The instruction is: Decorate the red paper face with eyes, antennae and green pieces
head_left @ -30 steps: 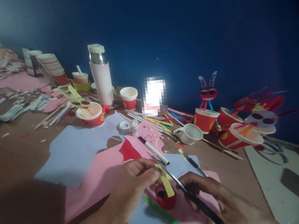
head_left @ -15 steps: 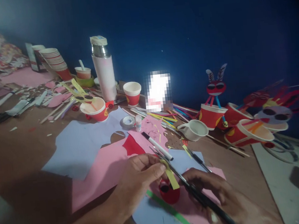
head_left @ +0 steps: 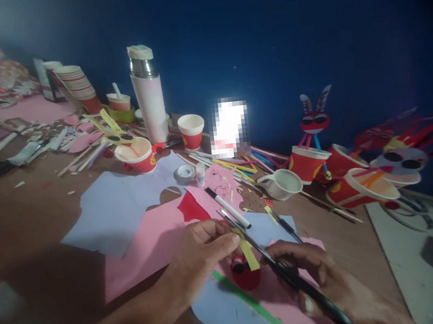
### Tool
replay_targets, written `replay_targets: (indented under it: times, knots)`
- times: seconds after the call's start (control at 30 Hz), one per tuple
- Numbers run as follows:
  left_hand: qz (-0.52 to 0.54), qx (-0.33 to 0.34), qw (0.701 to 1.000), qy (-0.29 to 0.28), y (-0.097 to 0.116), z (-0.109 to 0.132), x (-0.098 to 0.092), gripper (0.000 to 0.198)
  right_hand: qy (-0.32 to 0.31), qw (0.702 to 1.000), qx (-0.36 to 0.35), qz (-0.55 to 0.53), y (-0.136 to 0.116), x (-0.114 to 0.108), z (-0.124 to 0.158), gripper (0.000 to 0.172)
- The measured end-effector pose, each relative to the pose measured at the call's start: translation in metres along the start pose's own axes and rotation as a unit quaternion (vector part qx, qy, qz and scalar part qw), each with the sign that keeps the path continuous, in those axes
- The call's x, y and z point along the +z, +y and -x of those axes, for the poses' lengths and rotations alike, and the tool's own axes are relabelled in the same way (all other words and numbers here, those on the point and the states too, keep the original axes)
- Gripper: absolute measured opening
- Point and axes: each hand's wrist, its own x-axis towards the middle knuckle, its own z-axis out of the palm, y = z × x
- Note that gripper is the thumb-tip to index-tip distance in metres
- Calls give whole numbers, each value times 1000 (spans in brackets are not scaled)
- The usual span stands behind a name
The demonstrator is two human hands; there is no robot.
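Note:
My left hand [head_left: 209,242] pinches a small yellow paper strip [head_left: 249,254] between thumb and fingers. My right hand [head_left: 322,280] is closed around the black handles of long scissors [head_left: 265,254]. The scissor blades run past the strip, with their tips slightly parted beyond my left fingertips; whether they touch the paper I cannot tell. Below the strip lies a red paper face [head_left: 247,278] with black eye shapes, partly covered by it. A white marker with a black cap [head_left: 227,210] rests just past the blades, and a black pen [head_left: 289,228] lies beyond my right hand.
Pink paper [head_left: 134,266] and pale blue paper [head_left: 101,210] cover the table's middle. Behind stand a white flask [head_left: 150,107], red paper cups [head_left: 191,136] and a white cup [head_left: 285,184]. Paper-cup figures [head_left: 309,160] are at right. A glowing pixelated rectangle [head_left: 229,129] leans near the wall.
The view has shifted very slightly. Both hands keep their grips, and the yellow strip and scissors stay almost where they were.

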Motion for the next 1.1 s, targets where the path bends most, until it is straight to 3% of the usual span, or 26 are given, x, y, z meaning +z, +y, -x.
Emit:
replay_targets:
  times: [0.27, 0.63, 1.1]
  knots:
    - [15, 10, 1000, -25, -2, -3, -1, 11, 5, 1000, 1, 29, 10, -1, 1, 48]
    - [13, -6, 999, -31, 2, -1, -2, 10, 6, 1000, 9, -12, 17, -5, 2, 56]
    - [-10, -45, 998, -48, 1, -3, -5, 10, -12, 999, 37, 31, 7, -10, 3, 53]
